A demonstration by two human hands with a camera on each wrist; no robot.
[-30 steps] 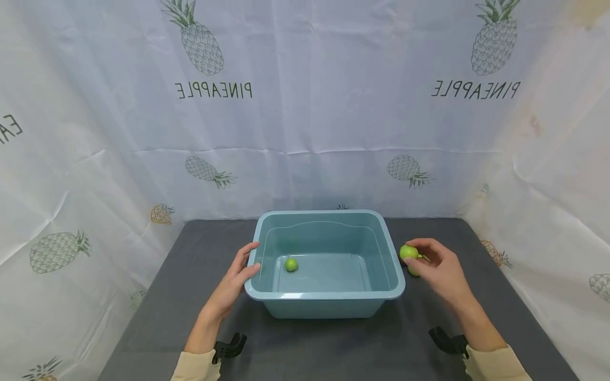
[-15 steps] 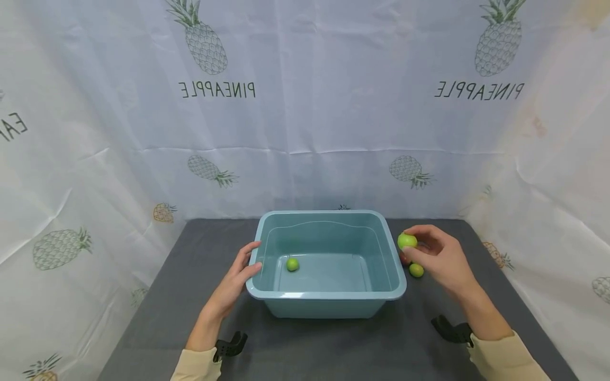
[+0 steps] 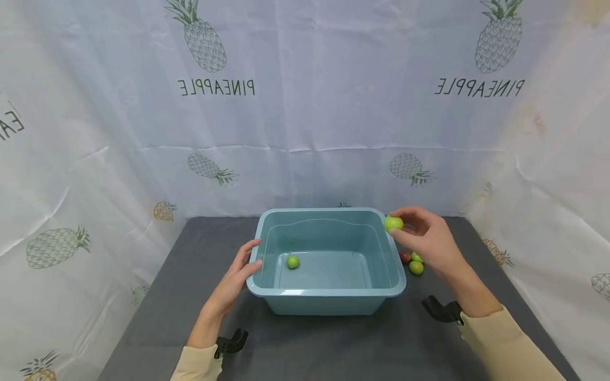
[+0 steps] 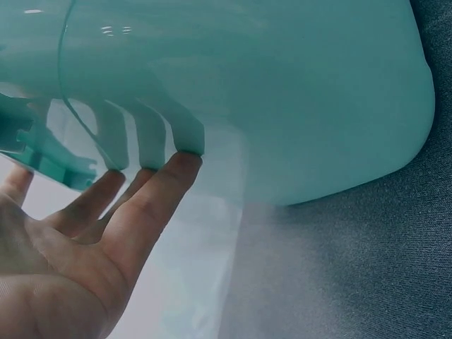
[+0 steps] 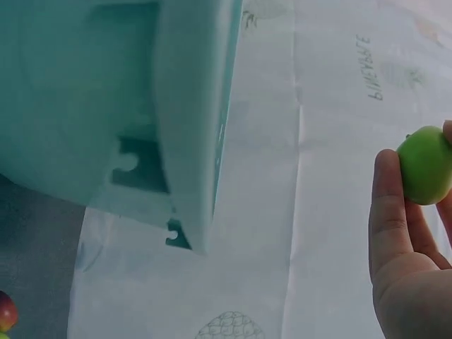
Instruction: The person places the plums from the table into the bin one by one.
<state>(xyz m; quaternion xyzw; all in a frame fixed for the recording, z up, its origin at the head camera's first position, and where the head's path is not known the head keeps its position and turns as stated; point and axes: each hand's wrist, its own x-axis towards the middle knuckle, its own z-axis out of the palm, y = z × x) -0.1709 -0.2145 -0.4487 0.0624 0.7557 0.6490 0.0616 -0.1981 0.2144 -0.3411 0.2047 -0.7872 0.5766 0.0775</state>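
The blue-green plastic basin (image 3: 326,295) stands on the dark tabletop. At its left rim is my left hand (image 3: 232,280), gripping it. In the left wrist view, several fingers (image 4: 145,212) rest against the basin's outer wall (image 4: 339,106). My right hand (image 3: 424,235) pinches a small round green fruit (image 3: 393,223) between thumb and fingertips at the basin's upper right rim. A short stem nub shows on this green fruit (image 5: 424,166) in the right wrist view. Inside the basin, toward the left, lies another small green fruit (image 3: 293,261).
Right of the basin, close to its wall, lie a small red fruit (image 3: 404,257) and two green fruits (image 3: 416,268). A white curtain (image 3: 333,106) printed with pineapples hangs behind and on both sides. Each wrist carries a black bracket (image 3: 443,309).
My right hand has lifted the green fruit from beside the other fruits and carried it up and left to the basin's rim, uncovering the red one. My left hand has stayed on the rim.
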